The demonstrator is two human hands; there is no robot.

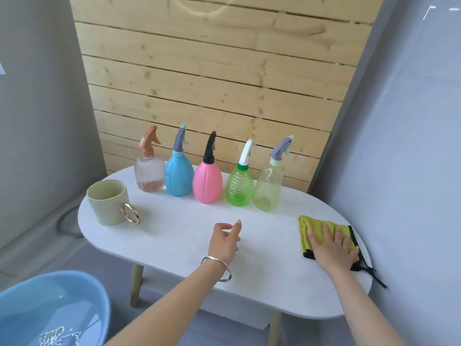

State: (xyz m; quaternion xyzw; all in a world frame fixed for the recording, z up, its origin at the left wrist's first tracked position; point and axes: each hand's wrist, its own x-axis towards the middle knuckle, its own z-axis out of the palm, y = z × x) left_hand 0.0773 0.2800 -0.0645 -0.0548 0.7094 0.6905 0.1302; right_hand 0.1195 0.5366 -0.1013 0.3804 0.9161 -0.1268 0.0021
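A person's right hand (333, 248) lay flat, fingers spread and straight, pressing on a yellow cloth (311, 224) with black edging at the right end of a white oval table (174, 231); a black cord from the cloth trailed over the table's edge. The left hand (224, 242), with a silver bracelet (217, 267) on its wrist, hovered over the middle of the table, fingers loosely curled and holding nothing. Behind both hands, 5 spray bottles stood upright in a row: a clear pinkish bottle (149, 174), a blue bottle (178, 177), a pink bottle (207, 183), a green ribbed bottle (239, 187) and a pale yellow-green bottle (268, 188), the last nearest the cloth. The row stood between the hands and a wooden slat wall (212, 83). At the table's left end stood a cream mug (108, 203) with a gold ring handle (131, 213). Below, at lower left, sat a blue basin (50, 308) of water.
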